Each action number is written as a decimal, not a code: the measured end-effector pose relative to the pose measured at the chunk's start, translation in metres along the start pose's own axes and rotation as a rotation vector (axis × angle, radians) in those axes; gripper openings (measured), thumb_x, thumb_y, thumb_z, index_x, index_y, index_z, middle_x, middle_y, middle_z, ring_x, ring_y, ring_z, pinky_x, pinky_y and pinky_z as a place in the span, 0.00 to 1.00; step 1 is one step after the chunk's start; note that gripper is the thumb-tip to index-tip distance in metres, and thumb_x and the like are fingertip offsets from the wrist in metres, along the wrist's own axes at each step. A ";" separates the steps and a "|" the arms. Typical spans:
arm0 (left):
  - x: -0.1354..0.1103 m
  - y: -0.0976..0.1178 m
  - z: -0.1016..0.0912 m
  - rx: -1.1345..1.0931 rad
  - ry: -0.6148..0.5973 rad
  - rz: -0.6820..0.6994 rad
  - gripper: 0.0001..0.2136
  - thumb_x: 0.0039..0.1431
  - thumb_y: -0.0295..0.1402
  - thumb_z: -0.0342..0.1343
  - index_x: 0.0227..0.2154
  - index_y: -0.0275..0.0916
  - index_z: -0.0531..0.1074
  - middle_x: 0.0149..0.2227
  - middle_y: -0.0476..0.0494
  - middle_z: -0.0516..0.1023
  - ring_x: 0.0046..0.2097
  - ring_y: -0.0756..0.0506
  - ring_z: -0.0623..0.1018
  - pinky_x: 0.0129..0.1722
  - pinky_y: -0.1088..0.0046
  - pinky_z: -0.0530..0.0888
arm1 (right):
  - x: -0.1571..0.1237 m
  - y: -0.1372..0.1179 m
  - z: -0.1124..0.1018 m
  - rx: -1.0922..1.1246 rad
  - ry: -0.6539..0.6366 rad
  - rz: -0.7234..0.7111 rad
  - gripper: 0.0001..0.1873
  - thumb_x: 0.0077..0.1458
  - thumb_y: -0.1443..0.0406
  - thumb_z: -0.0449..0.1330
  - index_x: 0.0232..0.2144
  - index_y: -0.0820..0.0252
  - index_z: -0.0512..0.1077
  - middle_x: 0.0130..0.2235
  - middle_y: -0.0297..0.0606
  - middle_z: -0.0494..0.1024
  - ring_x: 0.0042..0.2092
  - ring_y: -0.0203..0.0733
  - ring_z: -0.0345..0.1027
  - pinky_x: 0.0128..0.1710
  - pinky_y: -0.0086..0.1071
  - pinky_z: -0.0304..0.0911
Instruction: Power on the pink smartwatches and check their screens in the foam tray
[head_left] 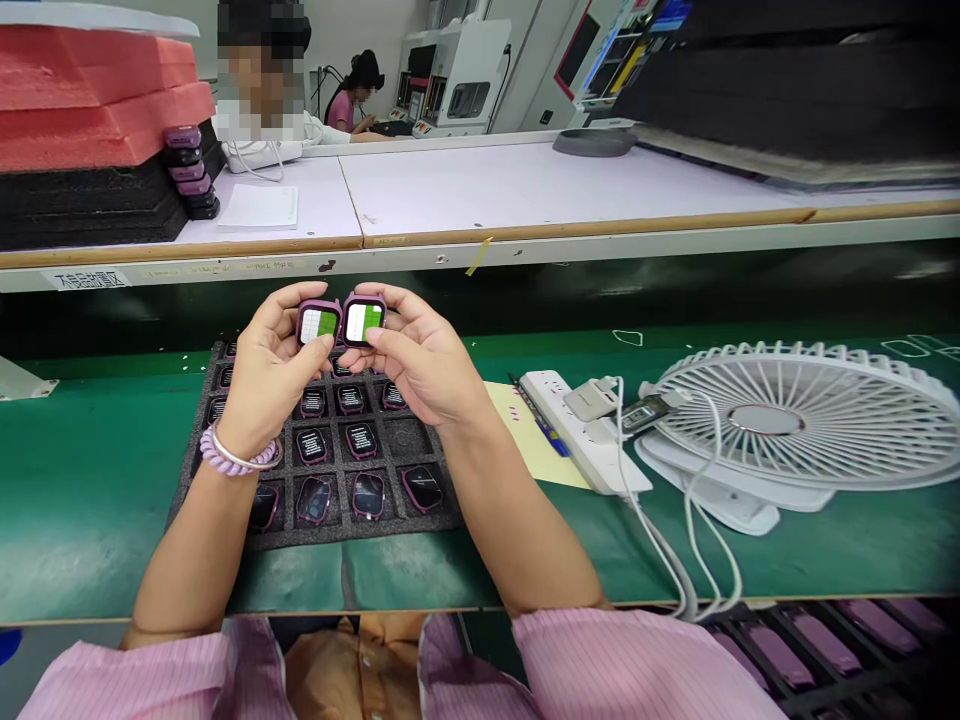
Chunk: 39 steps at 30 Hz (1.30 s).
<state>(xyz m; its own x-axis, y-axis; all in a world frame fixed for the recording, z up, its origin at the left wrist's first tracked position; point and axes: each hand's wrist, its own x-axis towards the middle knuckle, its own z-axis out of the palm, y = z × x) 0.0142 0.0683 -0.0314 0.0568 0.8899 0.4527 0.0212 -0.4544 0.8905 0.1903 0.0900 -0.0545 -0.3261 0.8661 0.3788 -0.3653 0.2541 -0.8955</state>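
My left hand [271, 365] grips a purple smartwatch [319, 321], its thumb at the lower edge of the screen. In my right hand [427, 365] is a second purple smartwatch [365, 320], with the thumb on its lit face. Both screens face me and show white and green blocks. The two watches are held side by side, close together, above a dark foam tray [315, 538]. Several more watches lie in the tray's compartments, some with white text on dark screens, others with dark screens. My hands and forearms hide part of the tray.
Right of the tray are a yellow paper [551, 470], a pen [551, 435], a white power strip [559, 400] with cables and a white fan [795, 420]. A raised shelf [465, 190] holds red foam [90, 110] and stacked watches [191, 172]. Two people are beyond it.
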 end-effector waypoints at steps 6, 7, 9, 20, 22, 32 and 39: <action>0.000 -0.003 0.000 -0.006 -0.021 0.034 0.24 0.54 0.26 0.65 0.55 0.45 0.72 0.45 0.45 0.79 0.33 0.51 0.80 0.30 0.80 0.80 | 0.000 0.000 0.002 0.027 0.011 -0.028 0.29 0.54 0.64 0.70 0.56 0.52 0.66 0.54 0.38 0.76 0.39 0.39 0.78 0.43 0.33 0.79; 0.000 -0.003 0.000 -0.015 -0.025 0.035 0.26 0.53 0.25 0.65 0.56 0.45 0.72 0.47 0.44 0.79 0.34 0.51 0.80 0.31 0.80 0.80 | 0.000 0.000 0.002 0.030 0.017 -0.030 0.30 0.53 0.64 0.72 0.56 0.52 0.66 0.54 0.38 0.76 0.39 0.39 0.78 0.43 0.33 0.79; 0.000 -0.003 0.001 -0.033 -0.030 0.027 0.28 0.52 0.24 0.64 0.57 0.45 0.72 0.48 0.44 0.80 0.34 0.51 0.81 0.32 0.79 0.81 | 0.001 0.000 0.002 0.043 0.030 -0.027 0.30 0.53 0.63 0.73 0.54 0.52 0.67 0.51 0.37 0.77 0.37 0.38 0.78 0.41 0.32 0.79; -0.001 0.006 0.004 -0.076 -0.012 -0.077 0.20 0.57 0.29 0.62 0.53 0.42 0.73 0.43 0.46 0.80 0.27 0.53 0.80 0.30 0.77 0.83 | 0.004 -0.004 0.000 0.128 0.059 -0.005 0.26 0.57 0.47 0.71 0.47 0.55 0.71 0.37 0.31 0.77 0.29 0.34 0.75 0.29 0.28 0.73; -0.001 0.007 0.004 -0.098 -0.010 -0.087 0.18 0.57 0.31 0.63 0.51 0.41 0.73 0.42 0.47 0.80 0.27 0.53 0.81 0.29 0.78 0.82 | 0.004 -0.006 0.001 0.134 0.063 0.003 0.26 0.57 0.47 0.71 0.46 0.56 0.71 0.36 0.30 0.77 0.29 0.35 0.75 0.29 0.27 0.73; -0.002 0.006 0.003 -0.078 -0.014 -0.068 0.15 0.59 0.38 0.67 0.47 0.40 0.75 0.36 0.49 0.80 0.24 0.53 0.79 0.24 0.81 0.79 | 0.002 -0.004 0.004 0.061 0.090 -0.014 0.25 0.53 0.51 0.75 0.44 0.56 0.70 0.32 0.28 0.75 0.25 0.32 0.70 0.24 0.24 0.65; -0.001 0.000 0.002 -0.053 -0.029 -0.009 0.22 0.57 0.28 0.63 0.56 0.43 0.73 0.43 0.46 0.81 0.30 0.53 0.81 0.33 0.79 0.83 | 0.002 -0.001 0.003 0.011 0.085 -0.022 0.29 0.50 0.55 0.76 0.48 0.54 0.67 0.36 0.30 0.74 0.29 0.34 0.71 0.28 0.27 0.68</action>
<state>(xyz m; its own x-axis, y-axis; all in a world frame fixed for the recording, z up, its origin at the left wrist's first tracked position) 0.0166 0.0672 -0.0315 0.0859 0.8919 0.4439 -0.0309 -0.4430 0.8960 0.1880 0.0903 -0.0519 -0.2431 0.8938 0.3767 -0.3817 0.2689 -0.8843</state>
